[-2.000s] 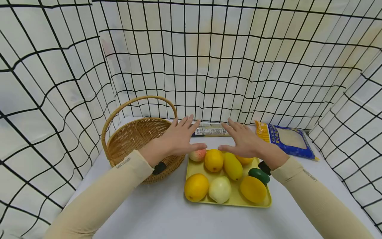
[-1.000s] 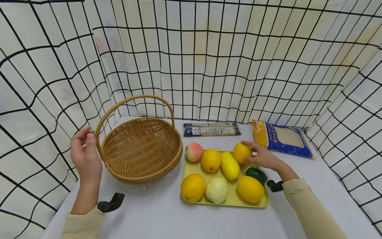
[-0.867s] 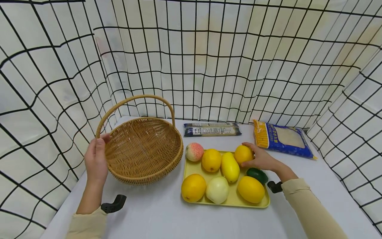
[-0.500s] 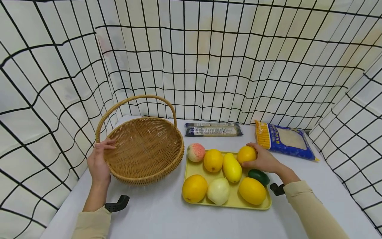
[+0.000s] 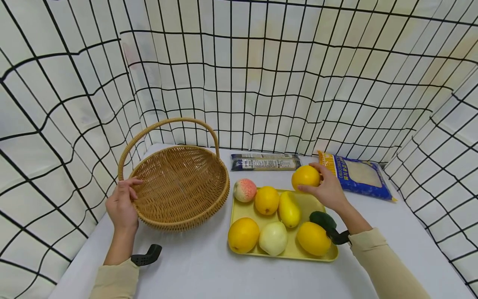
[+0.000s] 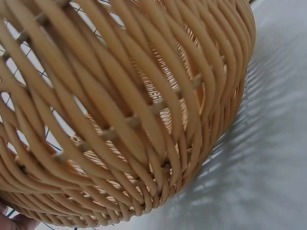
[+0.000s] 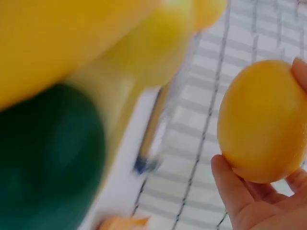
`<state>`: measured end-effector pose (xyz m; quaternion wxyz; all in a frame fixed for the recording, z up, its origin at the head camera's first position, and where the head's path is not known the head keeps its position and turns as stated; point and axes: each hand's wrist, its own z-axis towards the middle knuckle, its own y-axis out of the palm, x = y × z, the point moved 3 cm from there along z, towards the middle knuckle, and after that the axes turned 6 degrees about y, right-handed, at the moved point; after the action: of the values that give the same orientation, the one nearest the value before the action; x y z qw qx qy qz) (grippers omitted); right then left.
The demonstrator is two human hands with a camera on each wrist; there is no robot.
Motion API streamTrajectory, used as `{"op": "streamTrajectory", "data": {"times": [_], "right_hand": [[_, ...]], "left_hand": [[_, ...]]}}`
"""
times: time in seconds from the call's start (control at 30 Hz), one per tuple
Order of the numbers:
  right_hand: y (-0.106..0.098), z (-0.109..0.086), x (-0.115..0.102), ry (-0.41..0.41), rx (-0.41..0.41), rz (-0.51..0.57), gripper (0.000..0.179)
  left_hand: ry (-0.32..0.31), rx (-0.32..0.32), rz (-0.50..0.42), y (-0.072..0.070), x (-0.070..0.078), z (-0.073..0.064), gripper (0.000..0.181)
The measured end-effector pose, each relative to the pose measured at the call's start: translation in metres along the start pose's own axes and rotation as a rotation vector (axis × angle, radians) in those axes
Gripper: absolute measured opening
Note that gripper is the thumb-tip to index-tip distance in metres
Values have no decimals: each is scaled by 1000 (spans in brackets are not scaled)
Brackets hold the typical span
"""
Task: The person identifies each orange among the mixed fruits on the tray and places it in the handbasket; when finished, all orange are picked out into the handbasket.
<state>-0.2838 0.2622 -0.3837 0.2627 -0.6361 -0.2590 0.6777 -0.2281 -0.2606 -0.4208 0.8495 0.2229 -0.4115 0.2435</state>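
My left hand (image 5: 123, 205) grips the left rim of a wicker basket (image 5: 179, 187) with a tall arched handle. In the left wrist view the basket's woven side (image 6: 139, 120) fills most of the frame, and only a bit of the left hand (image 6: 17, 223) shows at the lower corner. My right hand (image 5: 330, 191) holds an orange (image 5: 306, 176) between thumb and fingers, lifted above the back right of a yellow tray (image 5: 242, 210). The right wrist view shows the orange (image 7: 264, 122) from the side, clasped by the fingers (image 7: 232, 187).
On the tray are a peach (image 5: 244, 190), two oranges (image 5: 267, 200), a long yellow fruit (image 5: 289, 209), a pale round onion-like item (image 5: 273, 238), a larger yellow fruit (image 5: 314, 238) and a dark green one (image 5: 323, 220). Behind lie a slim packet (image 5: 266, 162) and a blue bag (image 5: 360, 174).
Both hands came down from over the table; the left took hold of the basket's rim. The right grasped the back-right orange and lifted it up off the tray.
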Motion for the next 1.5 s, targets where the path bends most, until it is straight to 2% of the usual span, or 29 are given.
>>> {"op": "streamTrajectory", "data": {"times": [0.13, 0.3, 0.5, 0.63, 0.7, 0.77, 0.9, 1.0, 1.1, 1.23, 1.33, 1.5], "right_hand": [[7, -8, -30, -40, 3, 7, 86], [13, -15, -65, -142, 1, -5, 83], [32, -15, -91, -222, -55, 49, 78], [54, -13, -107, -277, -108, 115, 77], [66, -13, -115, -304, -125, 146, 77], [78, -14, -124, -325, -137, 197, 77], [100, -16, -138, -338, -174, 316, 76], [114, -18, -147, -329, -202, 399, 75], [125, -20, -156, -322, -230, 432, 74], [141, -24, -171, -309, -291, 409, 75], [154, -23, -178, -302, -349, 376, 76], [171, -15, -188, -347, -460, 285, 76]], "left_hand": [[20, -1, 30, 0, -1, 0, 53], [38, -8, 50, 1, 0, 0, 53], [27, -23, 71, 4, 5, -5, 55], [17, -28, 42, 3, 3, -7, 53], [24, -32, 0, 3, 1, -8, 49], [27, -37, -48, 2, -1, -8, 44], [55, -42, -69, 3, 0, -11, 35], [75, -49, -38, 4, 6, -13, 37], [95, -49, -5, 6, 13, -15, 41], [115, -37, 22, 6, 18, -16, 44], [122, -31, 23, 4, 11, -15, 45], [148, -5, 30, 0, -8, -14, 47]]}}
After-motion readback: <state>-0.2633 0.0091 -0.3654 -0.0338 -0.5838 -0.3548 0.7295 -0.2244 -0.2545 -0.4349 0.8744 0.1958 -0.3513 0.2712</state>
